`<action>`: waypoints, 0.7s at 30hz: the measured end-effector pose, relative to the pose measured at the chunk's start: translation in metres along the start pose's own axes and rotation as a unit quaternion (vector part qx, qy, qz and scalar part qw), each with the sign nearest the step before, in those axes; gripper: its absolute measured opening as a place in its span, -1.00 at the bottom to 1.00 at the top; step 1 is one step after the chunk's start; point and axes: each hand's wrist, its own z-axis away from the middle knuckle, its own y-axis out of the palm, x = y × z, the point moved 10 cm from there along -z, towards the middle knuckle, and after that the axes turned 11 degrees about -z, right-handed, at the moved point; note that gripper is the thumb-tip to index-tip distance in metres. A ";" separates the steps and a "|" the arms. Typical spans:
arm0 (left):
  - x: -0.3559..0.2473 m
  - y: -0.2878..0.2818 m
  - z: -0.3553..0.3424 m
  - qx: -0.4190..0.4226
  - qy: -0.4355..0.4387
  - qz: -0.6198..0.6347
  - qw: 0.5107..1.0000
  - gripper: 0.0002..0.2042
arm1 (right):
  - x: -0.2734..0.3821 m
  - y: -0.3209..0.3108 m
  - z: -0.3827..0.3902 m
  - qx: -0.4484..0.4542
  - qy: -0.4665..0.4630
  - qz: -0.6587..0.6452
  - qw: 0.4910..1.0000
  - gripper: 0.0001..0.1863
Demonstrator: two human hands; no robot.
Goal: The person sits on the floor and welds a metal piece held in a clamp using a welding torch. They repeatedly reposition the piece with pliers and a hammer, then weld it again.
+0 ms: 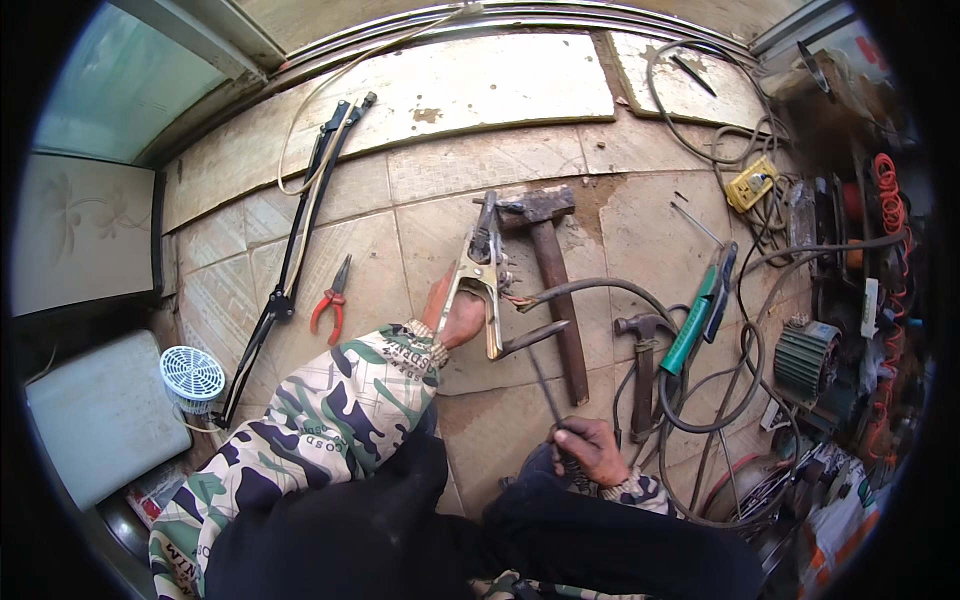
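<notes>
My left hand (462, 318) is closed around a pale, V-shaped metal clamp (480, 272), its fingers partly hidden behind the metal. The clamp's upper end lies by the head of a sledgehammer (548, 275) on the tiles. Bare copper strands of a thick cable (590, 285) show beside the clamp. A short pointed bar (538, 337) sticks out at its lower end. Lower right, my right hand (594, 452) pinches a thin dark metal rod (545, 385), which slants up toward that bar. Whether the rod touches the bar, I cannot tell.
Red-handled pliers (332, 303) and a folding black arm (290, 265) with a white round lamp head (193, 375) lie leftward. To the right are a claw hammer (645, 370), a green-handled tool (693, 320), tangled cables, a yellow socket box (752, 184) and a finned motor (808, 360).
</notes>
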 end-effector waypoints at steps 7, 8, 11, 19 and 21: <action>-0.031 -0.004 -0.002 0.019 0.052 -0.049 0.997 -0.68 | 0.091 -0.071 0.051 -0.400 -0.285 0.391 0.778 -0.67; -0.051 -0.014 0.001 0.028 0.050 -0.043 0.997 -0.67 | 0.111 -0.086 0.065 -0.477 -0.296 0.399 0.725 -0.64; -0.011 -0.003 -0.011 -0.039 0.117 -0.047 0.991 -0.69 | 0.124 -0.137 0.064 -0.554 -0.295 0.464 0.625 -0.58; -0.007 0.001 -0.012 -0.047 0.191 0.069 0.978 -0.68 | 0.126 -0.213 0.031 -0.565 -0.200 0.276 0.752 -0.49; -0.010 -0.001 -0.014 -0.046 0.156 0.038 0.986 -0.67 | 0.123 -0.226 0.027 -0.561 -0.210 0.247 0.762 -0.57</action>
